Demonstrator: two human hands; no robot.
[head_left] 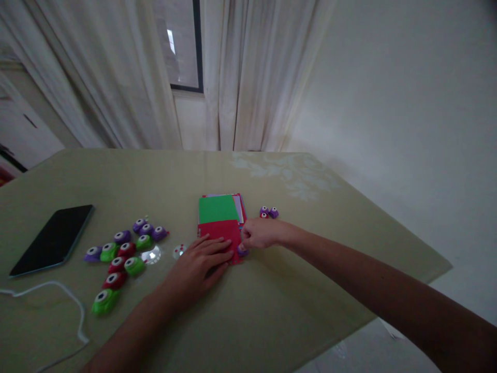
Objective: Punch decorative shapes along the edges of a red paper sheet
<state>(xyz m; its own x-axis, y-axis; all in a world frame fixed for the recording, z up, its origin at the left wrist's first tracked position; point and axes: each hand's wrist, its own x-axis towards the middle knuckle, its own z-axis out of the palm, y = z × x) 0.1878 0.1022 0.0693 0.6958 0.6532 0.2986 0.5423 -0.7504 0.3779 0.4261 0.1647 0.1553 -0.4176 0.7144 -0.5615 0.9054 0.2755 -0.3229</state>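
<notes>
Both forearms enter from the bottom edge, over the olive-green table point(272, 321). Left hand point(200, 261) lies flat, fingers spread wide, palm down on the near-left part of the red paper sheet point(221, 230), likely pinning it so it doesn't slide. Right hand point(261, 233) sits just right of the left one, fingers curled narrow around a small purple punch point(243, 252) at the sheet's right edge; the punch seems to bite onto the paper's edge, though how far the paper goes in is too small to tell. Left of the left hand, just beside it, two small shiny round bits point(151, 255) lie on the table, and further left a cluster of purple, green and red punches point(120, 254), laid out loosely. A white cable point(73, 305) loops near the left forearm. Beyond the cluster, well apart from both hands, a dark phone point(54, 238) lies face up. Just past the red sheet, a stack of coloured paper point(219, 207) with green on top touches or runs under it. Past the right hand, two more small purple punches point(268, 212) sit close together. Far back, white curtains point(248, 77) and a window.
</notes>
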